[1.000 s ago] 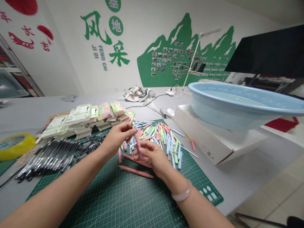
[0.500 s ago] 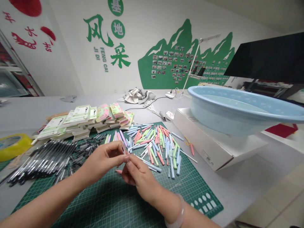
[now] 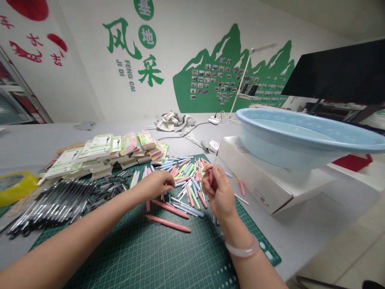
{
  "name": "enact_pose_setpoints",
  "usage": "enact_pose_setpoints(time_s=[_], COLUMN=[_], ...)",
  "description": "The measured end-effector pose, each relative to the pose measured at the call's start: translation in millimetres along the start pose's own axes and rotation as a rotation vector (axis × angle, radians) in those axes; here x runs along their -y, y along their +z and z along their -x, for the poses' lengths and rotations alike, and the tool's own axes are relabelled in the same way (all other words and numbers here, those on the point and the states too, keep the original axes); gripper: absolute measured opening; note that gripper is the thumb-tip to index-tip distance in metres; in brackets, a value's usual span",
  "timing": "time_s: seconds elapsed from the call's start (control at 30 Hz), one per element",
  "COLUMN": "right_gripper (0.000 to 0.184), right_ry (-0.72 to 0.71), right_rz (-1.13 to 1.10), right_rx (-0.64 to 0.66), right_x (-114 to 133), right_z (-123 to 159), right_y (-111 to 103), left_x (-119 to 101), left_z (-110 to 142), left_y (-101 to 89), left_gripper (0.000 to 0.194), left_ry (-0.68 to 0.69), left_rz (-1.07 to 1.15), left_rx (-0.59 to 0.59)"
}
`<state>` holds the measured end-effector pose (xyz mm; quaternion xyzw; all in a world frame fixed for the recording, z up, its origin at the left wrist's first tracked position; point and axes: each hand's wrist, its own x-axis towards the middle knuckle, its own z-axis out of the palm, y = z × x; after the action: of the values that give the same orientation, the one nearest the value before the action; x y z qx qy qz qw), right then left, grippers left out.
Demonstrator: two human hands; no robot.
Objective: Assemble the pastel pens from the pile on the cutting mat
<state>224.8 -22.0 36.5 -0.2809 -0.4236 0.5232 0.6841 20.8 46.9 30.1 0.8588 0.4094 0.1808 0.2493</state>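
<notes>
My right hand (image 3: 221,192) is raised over the right side of the pile, its fingers closed around a pink pen barrel (image 3: 211,176). To the left, my left hand (image 3: 157,184) is low at the near-left edge of the pile of coloured pen parts (image 3: 188,179). Its fingers are curled together, and what they pinch, if anything, is hidden. Just below it on the green cutting mat (image 3: 135,249) lie two long pink pens (image 3: 168,223), roughly side by side. Pink, green, blue and white pieces lie loosely between the hands.
Black clear-barrelled pens (image 3: 57,204) lie in a heap at left, beside yellow tape (image 3: 18,186). Small printed boxes (image 3: 99,150) are stacked behind them. At right a blue basin (image 3: 279,146) stands on a white carton (image 3: 255,182). Crumpled cloth (image 3: 171,121) lies at the back.
The hands were together in front of the pile and have now separated. My right hand has moved right and up with the pink barrel; the left stays near the pile's left side.
</notes>
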Motion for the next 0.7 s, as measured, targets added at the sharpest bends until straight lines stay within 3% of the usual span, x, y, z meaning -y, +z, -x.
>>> enact_pose_setpoints(time_s=[0.13, 0.33, 0.5, 0.7], right_gripper=[0.023, 0.024, 0.024, 0.025], right_ry=[-0.019, 0.014, 0.017, 0.022], right_rz=[0.014, 0.038, 0.03, 0.152], right_rx=[-0.048, -0.039, -0.019, 0.013], right_x=[-1, -7, -9, -15], right_z=[-5, -3, -5, -5], right_y=[-6, -4, -6, -7], left_x=[7, -14, -26, -44], left_z=[-5, -14, -21, -26], left_y=[16.1, 38.1, 54.6, 61.3], left_gripper=[0.009, 0.013, 0.012, 0.02], left_ry=[0.017, 0.097, -0.052, -0.18], left_rz=[-0.198, -0.238, -0.378, -0.49], left_rx=[0.043, 0.069, 0.046, 0.058])
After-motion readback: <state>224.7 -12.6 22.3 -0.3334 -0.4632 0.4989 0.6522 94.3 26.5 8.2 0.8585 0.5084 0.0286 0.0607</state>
